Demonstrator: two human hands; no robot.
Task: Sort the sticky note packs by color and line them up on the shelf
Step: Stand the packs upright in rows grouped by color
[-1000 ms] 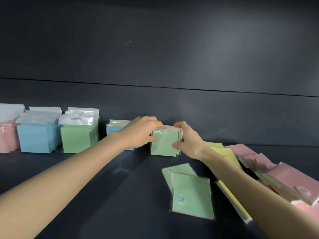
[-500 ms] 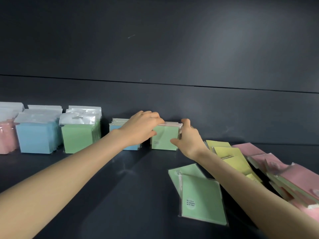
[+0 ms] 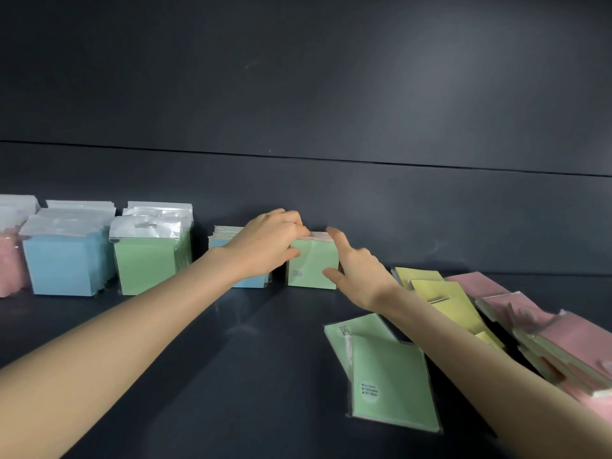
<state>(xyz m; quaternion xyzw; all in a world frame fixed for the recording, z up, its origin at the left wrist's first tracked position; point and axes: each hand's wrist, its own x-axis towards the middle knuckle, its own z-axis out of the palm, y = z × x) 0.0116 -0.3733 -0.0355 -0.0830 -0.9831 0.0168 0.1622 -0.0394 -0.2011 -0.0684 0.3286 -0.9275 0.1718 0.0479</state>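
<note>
Charcoal-grey board forms the shelf (image 3: 231, 376) and the back panel (image 3: 298, 94). Item in hand: an upright stack of green sticky note packs (image 3: 313, 268) in clear wrap, standing against the back panel near the centre of view. The left hand (image 3: 268, 246) grips the stack at its ten o'clock corner, with the fingers curled over the top edge and the thumb on the front face. The right hand (image 3: 357, 273) is at the stack's three o'clock side, fingers spread and mostly straight. Its index fingertip touches the top right corner and its thumb rests on the front face; it clamps nothing.

At nine o'clock, just beside the stack and partly behind the left hand, stands a short row of blue packs (image 3: 251, 283). Further toward nine o'clock, in order: tall green hang-tab packs (image 3: 149, 263), tall blue hang-tab packs (image 3: 63, 265), pink hang-tab packs (image 3: 10, 260) at the frame edge. At five o'clock, two flat green packs (image 3: 394, 382) lie overlapping beside the right forearm. At four o'clock lie loose yellow packs (image 3: 437, 293), and beyond them a heap of pink packs (image 3: 569, 339).
</note>
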